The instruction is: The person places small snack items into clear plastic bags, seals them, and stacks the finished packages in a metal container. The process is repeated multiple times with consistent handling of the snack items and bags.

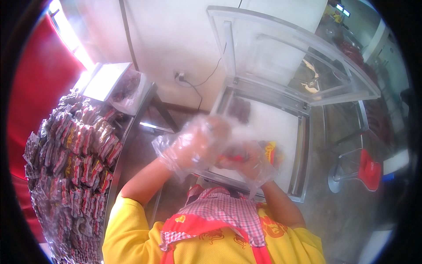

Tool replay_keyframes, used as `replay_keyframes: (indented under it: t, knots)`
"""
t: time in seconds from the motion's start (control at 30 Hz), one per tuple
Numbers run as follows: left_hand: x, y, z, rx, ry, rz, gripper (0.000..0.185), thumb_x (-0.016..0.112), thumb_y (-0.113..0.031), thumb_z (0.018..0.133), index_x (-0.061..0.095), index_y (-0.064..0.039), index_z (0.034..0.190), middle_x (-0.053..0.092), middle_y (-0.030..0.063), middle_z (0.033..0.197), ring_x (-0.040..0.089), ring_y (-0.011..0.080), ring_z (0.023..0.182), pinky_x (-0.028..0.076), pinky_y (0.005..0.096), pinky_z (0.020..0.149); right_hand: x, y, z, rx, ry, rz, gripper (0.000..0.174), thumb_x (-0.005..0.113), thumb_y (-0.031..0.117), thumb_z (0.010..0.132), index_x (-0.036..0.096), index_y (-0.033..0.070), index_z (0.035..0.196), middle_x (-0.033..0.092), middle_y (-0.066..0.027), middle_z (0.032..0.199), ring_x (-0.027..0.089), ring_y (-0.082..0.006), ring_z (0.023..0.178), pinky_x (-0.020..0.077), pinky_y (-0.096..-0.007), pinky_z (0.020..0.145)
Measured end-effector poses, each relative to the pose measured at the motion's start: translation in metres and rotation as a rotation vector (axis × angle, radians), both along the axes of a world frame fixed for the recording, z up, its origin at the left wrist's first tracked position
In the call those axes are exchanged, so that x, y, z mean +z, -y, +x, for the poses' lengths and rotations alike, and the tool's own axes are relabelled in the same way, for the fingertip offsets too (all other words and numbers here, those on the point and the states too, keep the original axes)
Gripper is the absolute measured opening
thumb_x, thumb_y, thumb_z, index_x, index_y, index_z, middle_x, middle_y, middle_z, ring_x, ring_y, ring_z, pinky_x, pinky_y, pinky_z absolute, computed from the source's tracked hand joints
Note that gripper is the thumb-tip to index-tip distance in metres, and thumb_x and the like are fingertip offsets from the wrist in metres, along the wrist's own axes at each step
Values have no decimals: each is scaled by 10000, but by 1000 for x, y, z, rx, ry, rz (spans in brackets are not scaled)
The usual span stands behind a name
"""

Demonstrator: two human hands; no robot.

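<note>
Both my hands wear loose clear plastic gloves and are over the open chamber of what looks like a vacuum sealing machine [305, 158]. My right hand [252, 161] grips a printed plastic packet [270, 151] with red and yellow on it. To its left, higher in the picture, my left hand [204, 142] is raised and blurred, so its fingers and anything in them cannot be made out. Behind them a dark packet [239, 110] lies on the white chamber bed [280, 118]. The machine's clear lid [273, 49] stands raised at the back.
Many filled plastic packets [75, 158] are piled on a table at my left. A container [128, 89] with plastic-wrapped contents stands behind them, beside a white lid or board [107, 81]. A wall socket [180, 76] carries a plugged-in cord. A red stool [367, 170] is at the right.
</note>
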State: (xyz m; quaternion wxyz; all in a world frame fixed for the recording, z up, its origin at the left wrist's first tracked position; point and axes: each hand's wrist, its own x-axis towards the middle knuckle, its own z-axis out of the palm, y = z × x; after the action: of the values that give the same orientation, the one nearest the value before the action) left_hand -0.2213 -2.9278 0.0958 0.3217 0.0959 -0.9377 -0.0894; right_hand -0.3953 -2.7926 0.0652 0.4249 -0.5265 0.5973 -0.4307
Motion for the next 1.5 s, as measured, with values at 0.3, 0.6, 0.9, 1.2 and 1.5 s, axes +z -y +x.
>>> replay_keyframes:
  t: [0.3, 0.6, 0.9, 1.2, 1.5]
  knots:
    - [-24, -62, 2, 117, -381, 1176, 561, 636, -333, 913, 467, -59, 1373, 582, 121, 1247, 521, 191, 1185, 402, 335, 1026, 12, 7, 25, -396, -130, -57, 371, 749, 250, 777, 657, 49, 1074, 690, -138, 932, 667, -261, 826, 523, -358, 765]
    - [-56, -53, 12, -85, -633, 1908, 504, 672, -292, 856, 529, 34, 1213, 641, 136, 1016, 660, 224, 848, 565, 329, 691, -7, -4, 33, -337, -330, -444, 366, 677, 131, 813, 617, 9, 1153, 663, -145, 1015, 624, -318, 956, 483, -395, 882]
    - [-34, -53, 15, 6, -408, 1701, 495, 723, -348, 818, 596, 14, 1131, 635, 67, 919, 590, 147, 769, 484, 264, 620, 2, 7, 8, -179, 529, 115, 374, 744, 161, 829, 620, -8, 1138, 656, -37, 1008, 609, -109, 889, 498, -271, 798]
    - [-36, -48, 18, 42, -552, 1698, 442, 687, -318, 860, 602, 12, 1142, 649, 73, 984, 594, 150, 858, 482, 288, 774, 11, 11, 19, -255, 393, 77, 333, 757, 124, 813, 636, 11, 1103, 662, -37, 993, 613, -102, 865, 508, -260, 761]
    - [-35, -44, 15, 192, -491, 1538, 341, 664, -273, 887, 651, 18, 1064, 664, 67, 969, 600, 132, 868, 499, 294, 771, 8, 14, 25, -223, 442, 51, 352, 769, 121, 800, 627, 15, 1105, 657, -40, 1005, 609, -104, 879, 500, -264, 781]
